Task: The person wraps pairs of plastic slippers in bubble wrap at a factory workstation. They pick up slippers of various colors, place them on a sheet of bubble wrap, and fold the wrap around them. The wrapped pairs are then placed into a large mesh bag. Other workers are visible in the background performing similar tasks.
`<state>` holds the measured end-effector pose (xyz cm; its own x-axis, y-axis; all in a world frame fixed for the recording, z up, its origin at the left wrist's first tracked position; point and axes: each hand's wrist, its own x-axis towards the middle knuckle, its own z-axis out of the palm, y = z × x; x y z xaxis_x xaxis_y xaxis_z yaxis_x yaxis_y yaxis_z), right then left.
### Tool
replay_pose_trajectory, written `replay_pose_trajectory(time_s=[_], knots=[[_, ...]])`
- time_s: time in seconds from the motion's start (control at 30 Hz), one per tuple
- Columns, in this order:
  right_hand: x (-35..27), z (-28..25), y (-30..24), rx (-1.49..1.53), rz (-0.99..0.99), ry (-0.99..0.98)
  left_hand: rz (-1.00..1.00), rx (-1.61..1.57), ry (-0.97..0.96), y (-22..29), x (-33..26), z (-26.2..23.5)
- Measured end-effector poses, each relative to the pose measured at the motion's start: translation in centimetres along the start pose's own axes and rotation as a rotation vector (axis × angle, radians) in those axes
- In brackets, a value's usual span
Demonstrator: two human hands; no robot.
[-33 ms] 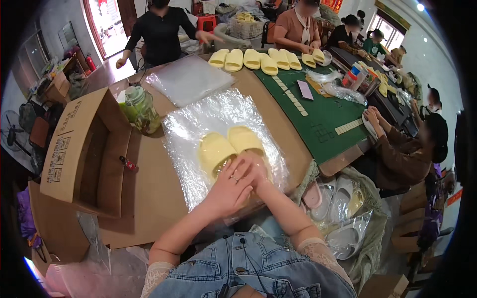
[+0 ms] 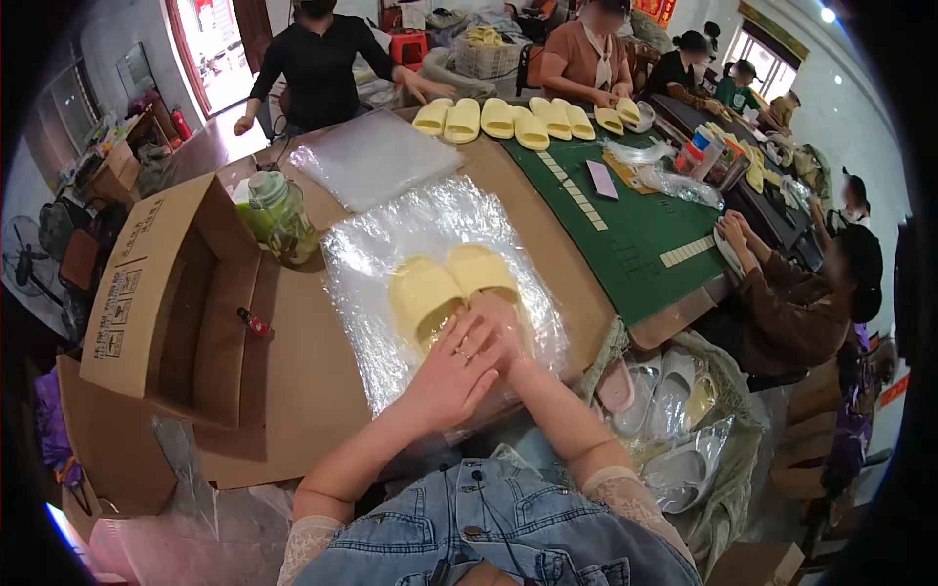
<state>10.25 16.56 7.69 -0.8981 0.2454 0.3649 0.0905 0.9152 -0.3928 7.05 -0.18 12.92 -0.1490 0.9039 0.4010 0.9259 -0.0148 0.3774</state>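
A pair of pale yellow slippers (image 2: 451,283) lies side by side inside a crinkled clear plastic bag (image 2: 391,239) on the cardboard-covered table (image 2: 303,391). My left hand (image 2: 451,376) rests flat on the bag over the heel of the left slipper, fingers spread, a ring on one finger. My right hand (image 2: 503,327) sits beside it at the heel of the right slipper. The left hand partly covers it, so its grip is unclear.
An open cardboard box (image 2: 147,283) stands at the left, with a glass jar (image 2: 278,220) and a stack of clear bags (image 2: 376,156) behind. Farther back are a row of yellow slippers (image 2: 508,117) and a green mat (image 2: 635,225). Other people work at the far and right sides. Bagged slippers (image 2: 664,400) lie to the right.
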Motion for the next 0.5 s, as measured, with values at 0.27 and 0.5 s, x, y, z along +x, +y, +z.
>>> replay_pose_trajectory(time_s=[0.27,0.5], knots=[[6.2,7.0,2.5,-0.017,0.320,0.036,-0.002,-0.096,-0.211,-1.5,-1.2,-0.7],[3.9,8.8,4.3,0.941,0.557,0.091,-0.061,-0.140,0.137,-7.4,0.5,-1.0]])
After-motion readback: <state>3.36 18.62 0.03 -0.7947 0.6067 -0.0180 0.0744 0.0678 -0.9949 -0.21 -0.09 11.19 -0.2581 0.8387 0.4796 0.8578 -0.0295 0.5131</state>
